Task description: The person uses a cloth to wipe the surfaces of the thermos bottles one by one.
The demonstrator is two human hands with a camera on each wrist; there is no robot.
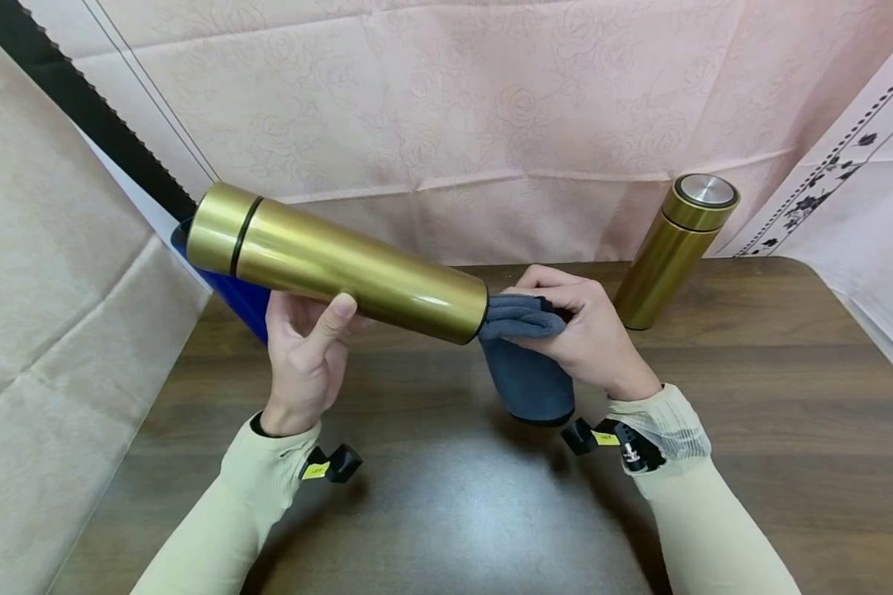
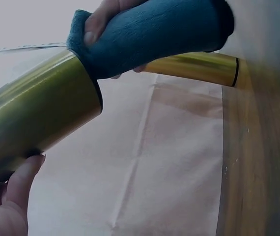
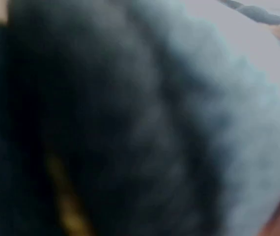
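Note:
My left hand [image 1: 308, 355] grips a gold thermos bottle [image 1: 357, 268] from below, the thumb on its near side. The bottle is held in the air, tilted, with its capped end up to the left and its base down to the right. In my right hand [image 1: 584, 330] is a folded dark grey-blue cloth [image 1: 521, 318], pinched against the bottle's base. One flap of the cloth hangs below the hand. The left wrist view shows the cloth [image 2: 150, 39] meeting the base rim. Blurred cloth [image 3: 130, 118] fills most of the right wrist view.
A second gold thermos [image 1: 670, 256] with a silver-topped lid stands upright at the back right of the wooden table [image 1: 446, 512]. Behind the held bottle at the left is a blue object [image 1: 241, 302], partly hidden. A pink patterned cloth [image 1: 446, 107] hangs along the back.

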